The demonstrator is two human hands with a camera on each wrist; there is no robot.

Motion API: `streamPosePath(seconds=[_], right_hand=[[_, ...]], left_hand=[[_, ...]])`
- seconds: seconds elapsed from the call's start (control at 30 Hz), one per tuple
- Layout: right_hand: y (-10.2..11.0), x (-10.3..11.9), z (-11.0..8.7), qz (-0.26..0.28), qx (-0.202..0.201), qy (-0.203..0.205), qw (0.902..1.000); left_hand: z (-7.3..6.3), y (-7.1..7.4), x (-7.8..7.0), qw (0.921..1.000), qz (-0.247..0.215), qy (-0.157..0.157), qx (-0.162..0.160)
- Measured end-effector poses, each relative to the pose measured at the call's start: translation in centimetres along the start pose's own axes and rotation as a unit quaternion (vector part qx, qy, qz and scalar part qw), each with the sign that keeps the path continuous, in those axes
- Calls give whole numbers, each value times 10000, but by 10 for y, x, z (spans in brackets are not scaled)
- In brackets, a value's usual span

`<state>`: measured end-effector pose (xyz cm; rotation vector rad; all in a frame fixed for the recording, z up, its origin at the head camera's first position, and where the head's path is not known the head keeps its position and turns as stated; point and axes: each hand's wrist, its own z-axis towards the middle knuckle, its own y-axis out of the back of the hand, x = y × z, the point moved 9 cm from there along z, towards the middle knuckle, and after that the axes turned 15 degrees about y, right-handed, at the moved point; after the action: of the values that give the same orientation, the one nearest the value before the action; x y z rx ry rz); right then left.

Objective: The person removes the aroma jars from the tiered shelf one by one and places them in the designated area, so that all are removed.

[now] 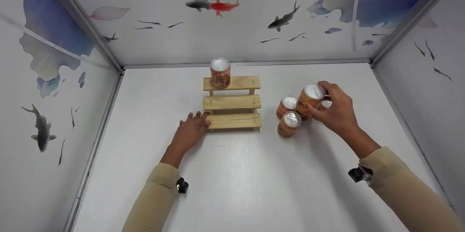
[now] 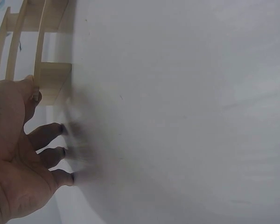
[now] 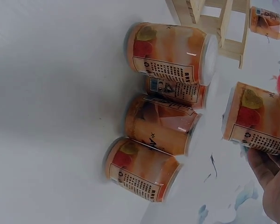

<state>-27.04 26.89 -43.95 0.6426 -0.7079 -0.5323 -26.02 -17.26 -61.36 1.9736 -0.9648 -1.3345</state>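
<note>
My right hand (image 1: pixel 338 110) grips an orange can (image 1: pixel 310 95) with a silver lid. That can is raised above a cluster of similar cans; the right wrist view shows it apart from the table cans (image 3: pixel 170 53). My left hand (image 1: pixel 190 130) is at the left end of a three-step wooden rack (image 1: pixel 232 120). In the left wrist view, its thumb and index finger pinch the end of the lowest step (image 2: pixel 38 51), while the other fingers reach down to the table. Another orange can (image 1: pixel 220 74) stands upright on the rack's top step, towards its left.
The white table (image 1: pixel 236 181) is enclosed by walls printed with fish and leaves. Behind the rack stands the back wall (image 1: pixel 247 47). Several cans, among them the front can (image 1: pixel 288 125), stand close together right of the rack.
</note>
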Motion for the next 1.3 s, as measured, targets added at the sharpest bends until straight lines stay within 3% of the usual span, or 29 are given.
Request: streamPosePath(seconds=[1.3], right_hand=[[3, -13, -44, -31, 19, -114, 9999]], left_hand=[[-1, 2, 0, 10000, -5, -95, -30]])
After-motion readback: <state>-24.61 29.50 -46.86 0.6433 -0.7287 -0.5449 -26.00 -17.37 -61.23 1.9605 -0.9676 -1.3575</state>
